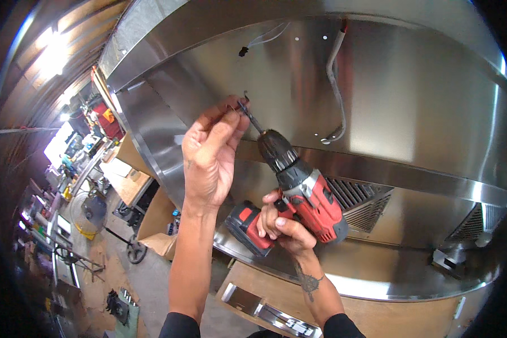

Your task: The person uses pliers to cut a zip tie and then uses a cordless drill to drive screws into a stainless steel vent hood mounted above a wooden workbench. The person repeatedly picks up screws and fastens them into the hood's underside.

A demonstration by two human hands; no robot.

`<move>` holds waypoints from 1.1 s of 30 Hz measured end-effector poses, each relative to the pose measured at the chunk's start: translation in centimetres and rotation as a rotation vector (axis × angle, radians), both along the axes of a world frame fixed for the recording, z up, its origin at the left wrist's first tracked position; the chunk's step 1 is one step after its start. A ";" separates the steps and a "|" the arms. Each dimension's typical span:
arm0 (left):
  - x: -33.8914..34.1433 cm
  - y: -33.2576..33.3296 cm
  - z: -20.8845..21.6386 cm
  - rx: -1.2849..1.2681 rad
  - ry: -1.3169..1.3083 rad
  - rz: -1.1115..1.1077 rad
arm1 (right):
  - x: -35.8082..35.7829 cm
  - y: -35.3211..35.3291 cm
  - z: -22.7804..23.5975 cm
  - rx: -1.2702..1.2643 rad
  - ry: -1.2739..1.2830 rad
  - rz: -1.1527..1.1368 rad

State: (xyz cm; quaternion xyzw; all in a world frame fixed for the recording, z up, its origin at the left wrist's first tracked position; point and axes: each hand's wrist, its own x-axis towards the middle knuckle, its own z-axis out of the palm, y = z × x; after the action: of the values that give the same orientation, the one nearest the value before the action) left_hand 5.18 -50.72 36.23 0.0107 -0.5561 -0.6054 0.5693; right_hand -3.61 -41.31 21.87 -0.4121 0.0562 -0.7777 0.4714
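A red and black cordless drill (315,205) is held up in my right hand (287,225), whose fingers wrap its grip. Its battery (249,228) points to the lower left and its black chuck (277,150) to the upper left. From the chuck runs a dark, slim drill bit (254,121). My left hand (211,149) is closed in a pinch at the bit's tip, thumb against fingers. A thin curled strand shows by these fingertips, too small to name for certain. Behind both hands rises a shiny stainless steel hood (411,101).
A grey cable (334,84) hangs from the hood panel, with thin wires ending in a black connector (243,51) to its left. Slatted metal filters (366,205) sit lower right. A wooden cabinet (388,315) stands below. On the left are a round fan (88,211) and a cardboard box (158,219).
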 end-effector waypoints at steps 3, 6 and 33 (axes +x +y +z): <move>0.0 -1.5 1.4 -0.054 -0.058 0.025 | 0.2 -2.2 1.2 -0.065 -0.056 0.063; -0.2 -2.4 2.6 -0.065 -0.054 0.060 | 0.8 -4.1 2.0 -0.101 -0.102 0.125; -2.4 -5.3 8.1 -0.312 -0.070 0.023 | 2.3 -11.2 7.4 -0.389 -0.321 0.372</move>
State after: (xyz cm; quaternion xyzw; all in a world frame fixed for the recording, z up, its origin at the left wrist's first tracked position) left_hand 2.77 -56.00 44.37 -0.0505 -0.6628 -0.5044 0.5511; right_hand -1.36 -52.53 29.26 -0.3694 -0.2452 -0.7294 0.5209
